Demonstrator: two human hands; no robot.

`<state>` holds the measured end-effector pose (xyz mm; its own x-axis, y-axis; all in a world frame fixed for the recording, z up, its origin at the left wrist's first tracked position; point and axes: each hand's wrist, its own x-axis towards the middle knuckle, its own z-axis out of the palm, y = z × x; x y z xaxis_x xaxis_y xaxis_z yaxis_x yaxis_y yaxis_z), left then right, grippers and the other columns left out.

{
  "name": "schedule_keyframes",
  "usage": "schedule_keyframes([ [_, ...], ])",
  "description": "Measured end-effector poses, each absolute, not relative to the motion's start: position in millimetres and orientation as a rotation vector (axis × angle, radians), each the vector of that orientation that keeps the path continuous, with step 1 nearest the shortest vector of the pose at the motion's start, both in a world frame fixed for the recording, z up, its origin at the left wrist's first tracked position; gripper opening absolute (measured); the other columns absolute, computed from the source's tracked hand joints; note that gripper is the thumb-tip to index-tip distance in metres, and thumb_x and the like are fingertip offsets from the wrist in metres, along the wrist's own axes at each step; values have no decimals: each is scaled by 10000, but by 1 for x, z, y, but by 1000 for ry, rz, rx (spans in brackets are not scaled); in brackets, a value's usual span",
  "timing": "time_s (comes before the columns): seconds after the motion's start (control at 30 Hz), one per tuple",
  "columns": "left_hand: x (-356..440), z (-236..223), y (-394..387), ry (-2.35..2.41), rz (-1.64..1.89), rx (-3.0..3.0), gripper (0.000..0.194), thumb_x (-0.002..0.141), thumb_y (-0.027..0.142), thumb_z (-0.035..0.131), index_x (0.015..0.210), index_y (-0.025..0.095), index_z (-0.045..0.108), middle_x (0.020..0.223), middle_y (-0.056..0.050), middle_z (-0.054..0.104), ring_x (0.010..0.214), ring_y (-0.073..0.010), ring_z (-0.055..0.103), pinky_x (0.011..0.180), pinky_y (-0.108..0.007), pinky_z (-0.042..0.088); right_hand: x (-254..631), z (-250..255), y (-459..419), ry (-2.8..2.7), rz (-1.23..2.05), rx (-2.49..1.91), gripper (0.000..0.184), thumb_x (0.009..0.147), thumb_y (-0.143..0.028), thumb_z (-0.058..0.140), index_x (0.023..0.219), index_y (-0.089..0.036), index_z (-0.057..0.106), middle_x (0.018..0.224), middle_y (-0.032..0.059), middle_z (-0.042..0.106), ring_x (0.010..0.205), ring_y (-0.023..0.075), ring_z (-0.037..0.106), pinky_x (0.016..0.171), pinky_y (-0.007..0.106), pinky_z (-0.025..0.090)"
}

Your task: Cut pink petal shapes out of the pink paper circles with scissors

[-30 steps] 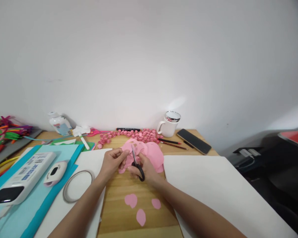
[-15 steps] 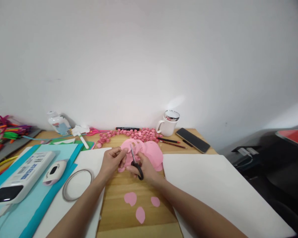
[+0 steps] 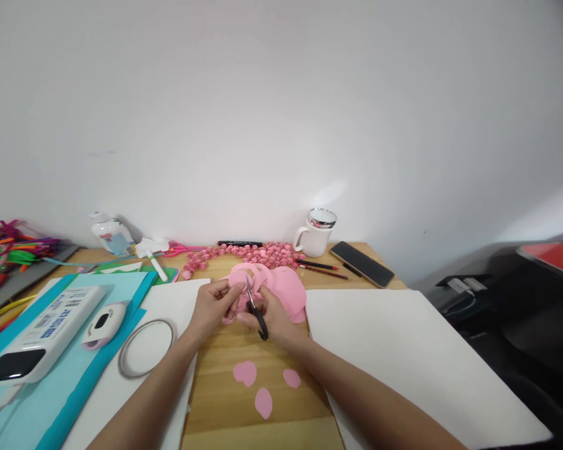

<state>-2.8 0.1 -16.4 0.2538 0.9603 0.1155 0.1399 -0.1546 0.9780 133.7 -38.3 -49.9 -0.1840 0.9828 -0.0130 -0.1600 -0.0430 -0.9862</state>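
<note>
My right hand [image 3: 272, 317] grips a pair of scissors [image 3: 259, 317] with black handles, their blades pointing up and away from me. Close by on the left, my left hand [image 3: 214, 305] pinches pink paper [image 3: 237, 275] at its fingertips, beside the blades. How far the blades are apart is hard to make out. Rounded pink paper sheets [image 3: 291, 290] lie behind and to the right of my hands. Nearer to me on the wooden table [image 3: 229, 412] rest a notched pink piece [image 3: 245, 373] and two small oval pieces [image 3: 263, 403].
Many small pink paper rolls [image 3: 272, 255] lie along the back near a white mug [image 3: 315, 234], pencils [image 3: 321, 264] and a phone [image 3: 362, 264]. White sheets [image 3: 403, 350] flank the work area. At left are a tape ring [image 3: 122, 359], a white power bank [image 3: 47, 331] and a bottle [image 3: 111, 234].
The view has shifted very slightly. Both hands stay close together with the scissors and pink paper in nearly the same place.
</note>
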Motion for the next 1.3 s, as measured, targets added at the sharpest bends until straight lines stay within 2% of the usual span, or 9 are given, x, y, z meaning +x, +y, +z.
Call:
schedule_keyframes([
  [0.27,-4,-19,1,1054,1058,1526,375,758,372,621,481,173,467,328,62,459,282,-59,399,342,-173,316,135,-57,-35,-1193,1449,-1027,514,587,-360,780,808,-237,332,525,-121,454,415,62,359,384,172,241],
  [0.63,-5,-16,1,1054,1124,1518,348,774,346,608,505,168,477,378,65,459,302,-44,394,344,-158,310,136,-56,-35,-1194,1446,-1053,528,610,-396,771,967,-198,437,494,-90,521,396,80,418,386,179,293],
  [0.9,-4,-15,2,1082,1173,1514,335,775,370,594,525,171,494,389,58,465,309,-52,388,346,-173,318,136,-59,-35,-1198,1454,-1056,458,626,-404,763,937,-180,512,463,-90,507,378,81,433,377,177,285],
  [1.1,-5,-18,1,1085,1106,1602,368,784,366,590,492,174,473,366,61,455,314,-58,403,367,-174,316,134,-50,-38,-1200,1473,-1011,436,609,-400,773,869,-189,495,492,-91,496,394,78,441,396,187,321],
  [1.3,-7,-17,2,1024,976,1620,406,770,402,598,467,176,449,348,59,451,315,-65,406,374,-184,311,134,-52,-37,-1229,1426,-1001,473,564,-384,792,818,-207,435,556,-80,511,464,84,444,425,191,310],
])
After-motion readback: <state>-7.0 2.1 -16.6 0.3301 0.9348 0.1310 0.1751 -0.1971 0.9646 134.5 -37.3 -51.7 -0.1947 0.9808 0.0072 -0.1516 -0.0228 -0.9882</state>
